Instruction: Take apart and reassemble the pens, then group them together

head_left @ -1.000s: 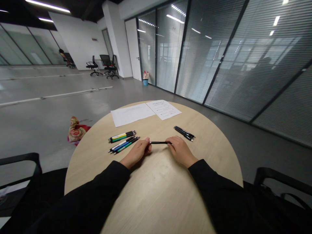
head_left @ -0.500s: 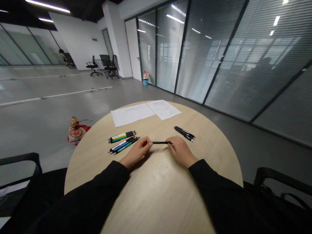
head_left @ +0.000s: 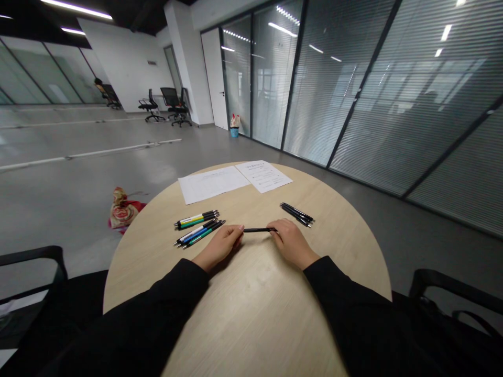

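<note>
A slim black pen (head_left: 257,230) spans the gap between my hands, level above the tabletop. My left hand (head_left: 223,242) is closed on its left end, thumb and fingers pinched together. The pen's right end sits in the fingers of my right hand (head_left: 290,241), which is closed too. Left of my left hand lie several pens with coloured barrels (head_left: 200,234), in yellow, green, blue and white. Beyond my right hand, a small bunch of black pens (head_left: 297,214) lies slantwise. Both pen tips are hidden by my fingers.
Two printed sheets (head_left: 214,184) lie at the far side of the round wooden table (head_left: 255,314). Chair armrests (head_left: 456,288) flank me. A knotted red and tan bag (head_left: 124,209) is on the floor to the left. Glass partitions stand behind on the right.
The fingers and thumb of my left hand have shifted around the pen's left end, curling in and then straightening a little. My right hand and the pens on the table stay put.
</note>
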The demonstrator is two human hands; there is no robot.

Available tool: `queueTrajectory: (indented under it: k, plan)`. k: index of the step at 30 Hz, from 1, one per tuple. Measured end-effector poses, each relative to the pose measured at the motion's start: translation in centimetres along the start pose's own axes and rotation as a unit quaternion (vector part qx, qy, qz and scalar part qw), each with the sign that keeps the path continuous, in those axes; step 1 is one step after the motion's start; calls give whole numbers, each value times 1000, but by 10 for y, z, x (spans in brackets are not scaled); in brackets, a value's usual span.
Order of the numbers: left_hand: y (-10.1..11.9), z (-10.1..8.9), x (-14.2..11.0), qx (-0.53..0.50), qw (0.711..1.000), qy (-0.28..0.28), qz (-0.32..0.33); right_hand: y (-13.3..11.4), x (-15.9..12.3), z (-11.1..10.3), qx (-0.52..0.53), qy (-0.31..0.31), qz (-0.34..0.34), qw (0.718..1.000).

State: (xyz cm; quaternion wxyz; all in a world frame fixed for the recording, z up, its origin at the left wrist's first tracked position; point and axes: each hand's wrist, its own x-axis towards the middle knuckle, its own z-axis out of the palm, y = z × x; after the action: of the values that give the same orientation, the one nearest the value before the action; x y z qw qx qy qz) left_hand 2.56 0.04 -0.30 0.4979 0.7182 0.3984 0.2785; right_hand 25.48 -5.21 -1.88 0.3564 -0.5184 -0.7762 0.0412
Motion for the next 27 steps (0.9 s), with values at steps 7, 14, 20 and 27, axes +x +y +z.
queueTrajectory:
  k: [7,14,20,27]
  plan:
    - [5,1,-4,-42,999,0,10,1,0,0,0,3,2,1000]
    - [6,4,-4,-88,996,12,8,-1,0,-1,0,3,5,1000]
    - [8,2,-4,-29,999,13,8,-3,1,-3,-5,3,0,1000]
    - [1,-2,-1,13,1000,-15,4,-2,1,-3,5,3,-2,1000]
